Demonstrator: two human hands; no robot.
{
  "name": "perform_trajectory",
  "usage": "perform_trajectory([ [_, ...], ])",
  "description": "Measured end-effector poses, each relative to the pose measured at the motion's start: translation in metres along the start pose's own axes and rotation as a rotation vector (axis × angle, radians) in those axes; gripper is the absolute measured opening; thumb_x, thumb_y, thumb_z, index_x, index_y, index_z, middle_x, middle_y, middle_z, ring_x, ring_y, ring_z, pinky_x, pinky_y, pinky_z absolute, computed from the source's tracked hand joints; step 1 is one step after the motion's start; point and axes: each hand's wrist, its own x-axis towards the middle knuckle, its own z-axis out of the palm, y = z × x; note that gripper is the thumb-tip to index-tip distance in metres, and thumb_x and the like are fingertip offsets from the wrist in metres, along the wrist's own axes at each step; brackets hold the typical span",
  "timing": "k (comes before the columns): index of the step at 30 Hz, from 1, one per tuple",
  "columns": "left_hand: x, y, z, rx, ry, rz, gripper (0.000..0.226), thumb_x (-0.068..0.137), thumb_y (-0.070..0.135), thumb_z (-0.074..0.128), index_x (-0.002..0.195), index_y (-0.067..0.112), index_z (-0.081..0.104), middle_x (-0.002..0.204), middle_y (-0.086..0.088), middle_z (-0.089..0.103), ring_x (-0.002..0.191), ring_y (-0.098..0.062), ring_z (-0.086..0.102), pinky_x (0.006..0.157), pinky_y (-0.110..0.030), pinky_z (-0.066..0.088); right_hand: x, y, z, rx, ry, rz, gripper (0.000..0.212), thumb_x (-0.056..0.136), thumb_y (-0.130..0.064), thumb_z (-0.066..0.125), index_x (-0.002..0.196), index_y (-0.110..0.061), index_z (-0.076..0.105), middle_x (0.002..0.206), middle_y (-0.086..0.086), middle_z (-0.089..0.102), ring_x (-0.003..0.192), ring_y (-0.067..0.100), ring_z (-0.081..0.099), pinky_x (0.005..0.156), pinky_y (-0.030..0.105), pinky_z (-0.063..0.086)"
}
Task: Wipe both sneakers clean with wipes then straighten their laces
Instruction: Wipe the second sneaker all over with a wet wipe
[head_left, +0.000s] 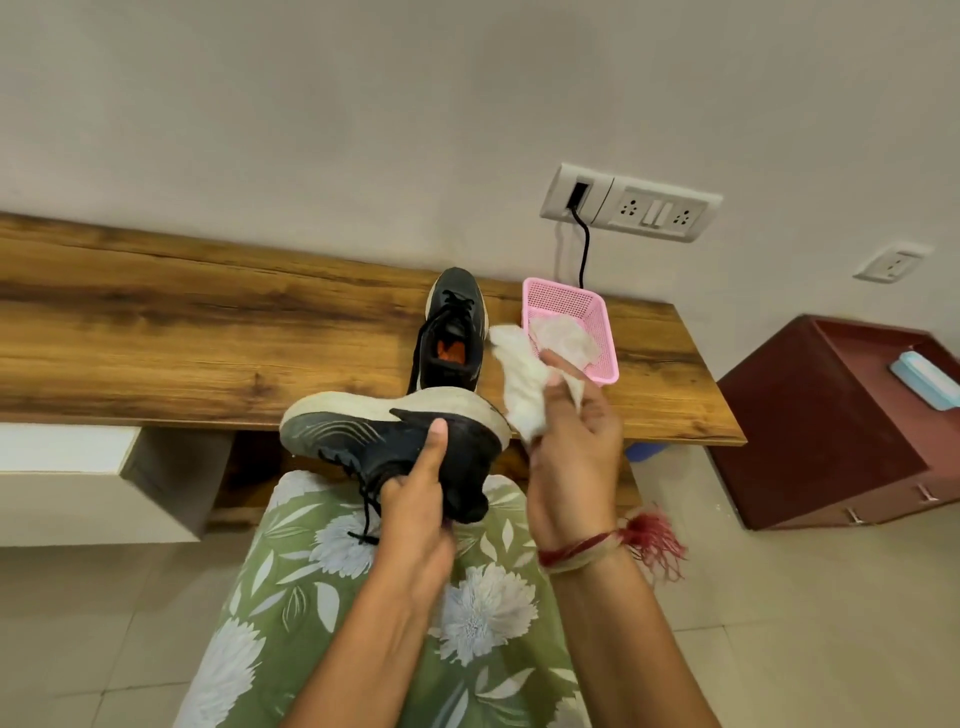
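Observation:
My left hand (415, 499) grips a black sneaker (363, 431) with a white sole, held on its side above my lap, sole facing away, laces dangling. My right hand (571, 431) pinches a crumpled white wipe (519, 384) just right of that sneaker's heel. The second black sneaker (452, 332) stands upright on the wooden shelf (208, 332), its opening with the orange insole towards me. Behind my right hand, a pink basket (597, 312) holds more wipes (566, 335).
A wall socket panel (631, 208) with a black cable hangs above the basket. A maroon cabinet (831, 426) stands at the right with a light blue object (927, 382) on it. White drawers (78, 478) sit under the shelf at the left. My green floral lap fills the foreground.

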Motion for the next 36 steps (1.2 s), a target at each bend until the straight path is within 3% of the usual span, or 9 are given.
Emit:
perform_trajectory([
  [5,0.0,0.003,-0.001,-0.061,-0.062,-0.052,0.023,0.084,0.023,0.069,0.104,0.012,0.064,0.107,-0.007,0.07,0.096,-0.019,0.067,0.077,-0.034,0.053,0.015,0.04,-0.044,-0.102,0.258,0.345,0.023,0.096,-0.004,0.045,0.113,0.0,0.06,0.095,0.016,0.065,0.079,0.023,0.061,0.073,0.035,0.051],
  [8,0.0,0.004,-0.002,-0.047,-0.068,-0.062,0.016,0.085,0.021,0.068,0.098,0.013,0.065,0.104,-0.008,0.071,0.096,-0.021,0.067,0.084,-0.039,0.053,0.011,0.054,-0.04,-0.054,0.222,0.469,0.021,0.098,-0.002,0.039,0.107,0.003,0.057,0.087,0.015,0.063,0.075,0.023,0.061,0.065,0.031,0.053],
  [11,0.0,0.001,-0.002,-0.016,-0.046,-0.029,0.015,0.085,0.021,0.068,0.095,0.012,0.065,0.103,-0.008,0.071,0.1,-0.024,0.066,0.091,-0.042,0.052,0.01,0.052,-0.025,-0.075,0.136,0.422,0.024,0.098,-0.003,0.04,0.088,-0.004,0.062,0.079,0.011,0.066,0.072,0.019,0.064,0.065,0.03,0.055],
  [15,0.0,0.0,0.002,0.005,-0.016,0.035,0.02,0.082,0.024,0.071,0.096,0.011,0.063,0.099,-0.005,0.071,0.095,-0.019,0.067,0.081,-0.034,0.053,0.009,0.051,-0.021,-0.243,0.095,0.285,0.03,0.096,-0.006,0.045,0.075,-0.014,0.066,0.084,0.014,0.068,0.083,0.028,0.065,0.081,0.044,0.052],
  [20,0.0,-0.003,0.002,0.073,-0.011,0.084,0.02,0.079,0.024,0.075,0.08,0.017,0.056,0.086,0.002,0.068,0.088,-0.016,0.065,0.084,-0.035,0.051,0.006,0.056,-0.027,-0.344,0.094,0.225,0.027,0.095,-0.009,0.048,0.081,-0.017,0.069,0.089,0.014,0.07,0.092,0.033,0.066,0.087,0.052,0.051],
  [25,0.008,-0.002,-0.007,0.164,-0.036,0.095,0.029,0.072,0.031,0.079,0.073,0.02,0.052,0.078,0.001,0.065,0.088,-0.021,0.062,0.091,-0.043,0.05,-0.005,0.057,-0.03,-0.387,0.074,0.184,0.023,0.095,-0.007,0.048,0.101,-0.012,0.069,0.099,0.01,0.07,0.096,0.027,0.065,0.088,0.048,0.052],
  [29,0.015,0.007,-0.01,0.151,-0.065,0.102,0.031,0.067,0.032,0.08,0.077,0.019,0.054,0.082,0.0,0.071,0.092,-0.022,0.067,0.091,-0.044,0.052,-0.008,0.049,-0.028,-0.358,0.069,0.109,0.025,0.094,-0.004,0.048,0.106,-0.014,0.068,0.107,0.006,0.069,0.103,0.022,0.063,0.093,0.045,0.05],
  [33,0.016,0.01,-0.009,-0.016,-0.082,0.028,0.015,0.079,0.019,0.073,0.087,0.011,0.063,0.089,-0.004,0.074,0.085,-0.018,0.071,0.075,-0.035,0.059,-0.012,0.04,-0.026,-0.222,0.067,0.05,0.022,0.095,-0.006,0.048,0.106,-0.013,0.067,0.106,0.007,0.069,0.102,0.021,0.064,0.092,0.044,0.05],
  [36,0.015,0.013,-0.01,-0.084,-0.117,-0.042,0.022,0.079,0.014,0.07,0.101,0.012,0.067,0.102,-0.008,0.073,0.094,-0.022,0.069,0.083,-0.04,0.056,-0.014,0.037,-0.019,-0.117,0.048,0.011,0.025,0.096,-0.007,0.048,0.1,-0.022,0.067,0.107,0.006,0.069,0.102,0.021,0.064,0.09,0.04,0.051],
])
